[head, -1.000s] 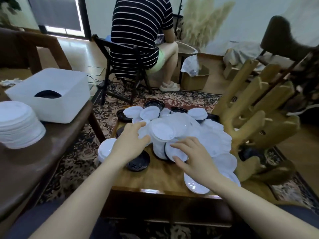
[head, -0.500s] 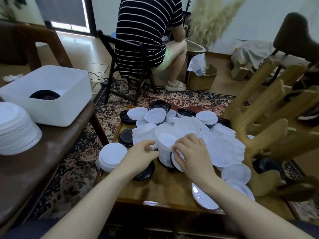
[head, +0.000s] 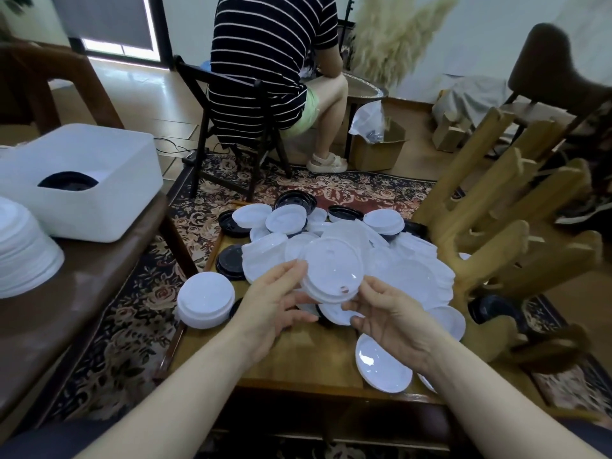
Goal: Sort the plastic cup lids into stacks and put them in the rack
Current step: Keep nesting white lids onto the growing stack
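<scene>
Counter edge (head: 298, 385): bare wood nearest the body; one white lid (head: 381, 364) lay loose on it, tilted toward the rim.
Left hand (head: 270, 304): cupped under and beside the held stack, thumb up at its left edge, fingers curled beneath; a light grip, not a clamp.
Right hand (head: 392, 318): palm up, fingers curled, fingertips pinching the lower right rim of the same stack.
Held stack of white lids (head: 331, 274): lifted just above the pile, tilted face toward the camera, a small sip hole near the lower edge.
Handling, judged: thin moulded plastic, very light, springy, smooth and likely slippery; nested lids apt to slide apart if squeezed on the face. Best taken at opposite rims, where stiffest.
Short white stack (head: 206, 299): stood at the left corner of the counter, upright.
Loose pile (head: 390, 260): white lids overlapping, unsorted, behind the hands; black lids (head: 230, 261) mixed at its left and far edges.
Wooden rack (head: 496, 226): at the right, pegs slanting up; whether any lids sat in it could not be told.
White bin (head: 99, 180): on the brown side surface at the left, dark lids inside.
</scene>
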### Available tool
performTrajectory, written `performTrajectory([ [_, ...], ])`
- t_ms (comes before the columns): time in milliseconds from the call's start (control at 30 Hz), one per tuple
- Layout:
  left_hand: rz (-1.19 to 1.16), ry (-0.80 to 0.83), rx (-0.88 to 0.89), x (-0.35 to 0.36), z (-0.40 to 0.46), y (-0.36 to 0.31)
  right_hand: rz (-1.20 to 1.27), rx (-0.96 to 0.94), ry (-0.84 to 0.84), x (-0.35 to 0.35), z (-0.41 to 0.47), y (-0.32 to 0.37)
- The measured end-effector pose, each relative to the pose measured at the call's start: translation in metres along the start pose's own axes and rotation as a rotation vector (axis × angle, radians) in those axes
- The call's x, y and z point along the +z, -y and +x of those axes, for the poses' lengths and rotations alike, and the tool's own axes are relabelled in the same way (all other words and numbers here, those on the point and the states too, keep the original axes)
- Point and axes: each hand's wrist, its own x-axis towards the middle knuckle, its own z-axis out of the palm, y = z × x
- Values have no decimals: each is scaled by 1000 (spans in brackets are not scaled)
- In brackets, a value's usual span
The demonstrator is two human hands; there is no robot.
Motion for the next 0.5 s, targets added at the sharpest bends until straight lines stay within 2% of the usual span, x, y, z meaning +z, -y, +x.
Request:
performTrajectory([
  [133,13,91,7,-5,3,4,-98,35,38,2,3,-1],
  [267,281,147,-24,-13,6,0,-333,-38,-19,-3,1,10],
  [333,333,186,-36,-10,4,3,-470,-44,2,-3,-2,8],
  [400,297,173,-27,-5,2,7,-454,-63,-46,0,-2,4],
  [500,159,107,-27,0,1,14,-232,-98,-160,1,2,1],
])
